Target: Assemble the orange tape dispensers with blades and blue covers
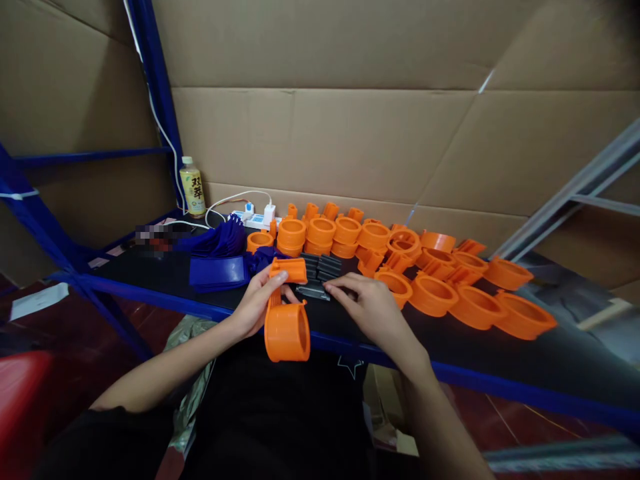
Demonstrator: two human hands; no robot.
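Orange holder (285, 333) is gripped in left fingers (273, 285); right hand (376, 310) arches down to a dark strip (311, 292) (hold unclear).

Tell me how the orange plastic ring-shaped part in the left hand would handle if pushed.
The orange plastic ring-shaped part looks stiff, its ring round in the left hand. Its hollow middle suggests lightness. On its curved side it may rock, the projecting bracket likely limiting roll.
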